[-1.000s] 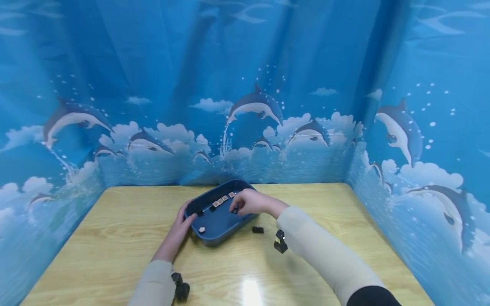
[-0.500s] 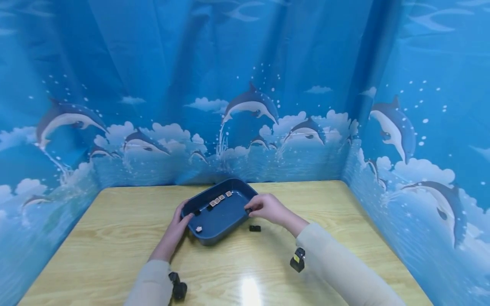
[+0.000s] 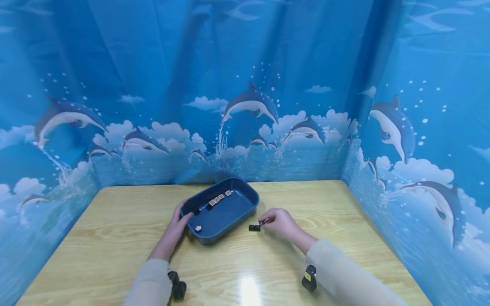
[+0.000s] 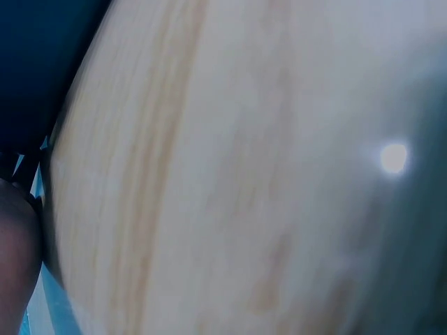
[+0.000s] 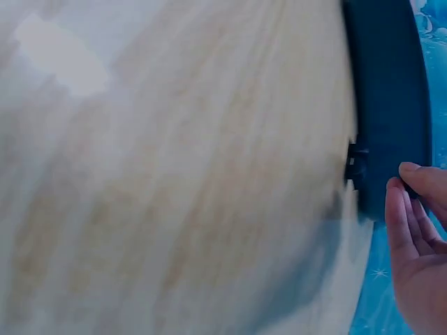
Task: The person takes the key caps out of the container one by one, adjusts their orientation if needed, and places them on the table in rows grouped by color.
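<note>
My left hand (image 3: 175, 227) grips the left end of a dark blue tray (image 3: 233, 212), thumb over its rim; only a dark sliver of that hand (image 4: 17, 244) shows in the left wrist view. Just right of the tray, my right hand (image 3: 282, 224) pinches a small black block (image 3: 261, 222) between thumb and fingertips. It is held close beside a short row of black blocks (image 3: 253, 228) on the table. In the right wrist view the fingers mostly hide the held block, while the black blocks (image 5: 356, 164) show in front of the tray's side (image 5: 391, 91).
Inside the tray lie several pale square-faced blocks (image 3: 216, 199) in a line, a lone pale block (image 3: 198, 228), and black blocks (image 3: 209, 207) near the left wall. A wooden table (image 3: 214, 272) bears everything, with a dolphin-print curtain (image 3: 183, 85) behind and at the sides.
My right hand has carried the small black block out of the tray, rightward and down toward the black blocks on the table. The left hand stays on the tray.
</note>
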{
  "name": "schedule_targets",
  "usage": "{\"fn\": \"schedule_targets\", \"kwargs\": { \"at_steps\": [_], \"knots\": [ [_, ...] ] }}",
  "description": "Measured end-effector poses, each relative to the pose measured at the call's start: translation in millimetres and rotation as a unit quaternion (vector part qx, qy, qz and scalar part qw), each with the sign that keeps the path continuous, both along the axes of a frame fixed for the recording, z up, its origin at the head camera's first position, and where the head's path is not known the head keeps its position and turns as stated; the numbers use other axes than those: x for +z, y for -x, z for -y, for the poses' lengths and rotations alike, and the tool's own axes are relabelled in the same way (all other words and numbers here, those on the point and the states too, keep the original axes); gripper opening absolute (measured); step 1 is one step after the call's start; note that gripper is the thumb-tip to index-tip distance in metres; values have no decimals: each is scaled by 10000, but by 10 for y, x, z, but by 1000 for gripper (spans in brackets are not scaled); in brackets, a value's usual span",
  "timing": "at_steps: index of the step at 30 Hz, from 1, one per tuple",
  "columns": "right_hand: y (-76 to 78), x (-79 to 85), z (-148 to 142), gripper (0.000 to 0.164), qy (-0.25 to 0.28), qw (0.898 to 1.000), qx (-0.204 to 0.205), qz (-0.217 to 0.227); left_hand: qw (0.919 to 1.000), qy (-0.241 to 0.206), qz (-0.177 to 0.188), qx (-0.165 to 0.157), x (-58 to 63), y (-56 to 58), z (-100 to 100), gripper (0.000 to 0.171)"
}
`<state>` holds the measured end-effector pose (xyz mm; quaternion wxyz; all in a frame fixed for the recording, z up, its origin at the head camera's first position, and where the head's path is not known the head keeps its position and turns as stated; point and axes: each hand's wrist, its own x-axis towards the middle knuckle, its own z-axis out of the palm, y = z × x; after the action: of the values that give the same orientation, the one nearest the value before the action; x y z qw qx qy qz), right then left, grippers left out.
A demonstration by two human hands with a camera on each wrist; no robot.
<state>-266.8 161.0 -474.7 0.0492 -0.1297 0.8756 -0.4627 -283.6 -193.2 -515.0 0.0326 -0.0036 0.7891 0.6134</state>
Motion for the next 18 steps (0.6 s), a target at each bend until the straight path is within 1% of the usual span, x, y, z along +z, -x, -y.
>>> {"fn": "schedule_targets", "kwargs": {
  "at_steps": [4,9,18],
  "knots": [
    [-22,-98,-20,20,-27,9998,-219,-2,10000,15,8,-9,1,0,7,62],
    [-33,-181,-22,16,-96,9983,-560,140,9999,66,99,18,2,-1,18,62],
    [-8,-271,-26,17,-253,9972,-682,161,10000,12,65,44,41,-30,-3,60]
  ]
}}
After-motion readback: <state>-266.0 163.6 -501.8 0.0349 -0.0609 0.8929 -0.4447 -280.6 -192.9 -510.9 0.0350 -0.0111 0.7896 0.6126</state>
